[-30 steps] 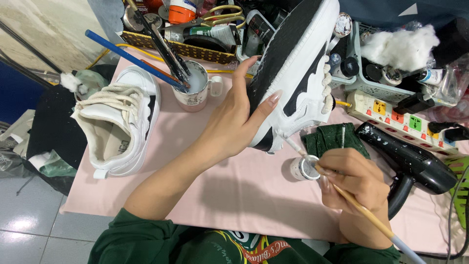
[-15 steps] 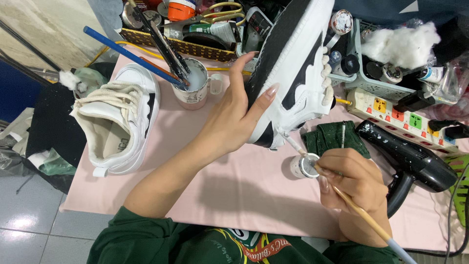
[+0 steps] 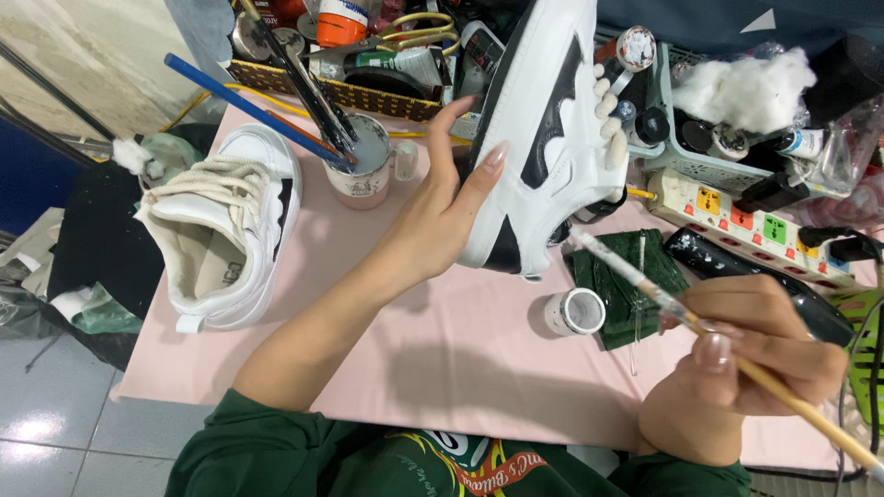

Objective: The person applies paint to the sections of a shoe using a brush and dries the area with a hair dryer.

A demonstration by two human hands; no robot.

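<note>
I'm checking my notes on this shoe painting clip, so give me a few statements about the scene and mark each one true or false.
1. The left hand holds up a black and white sneaker. True.
2. The right hand holds a pair of scissors. False: it holds a paintbrush with a wooden handle.
3. The small paint jar on the pink table is open. True.
4. The second sneaker lies right of the power strip. False: it lies far left, beside the mug.
5. The mug stands empty. False: brushes stand in it.
</note>
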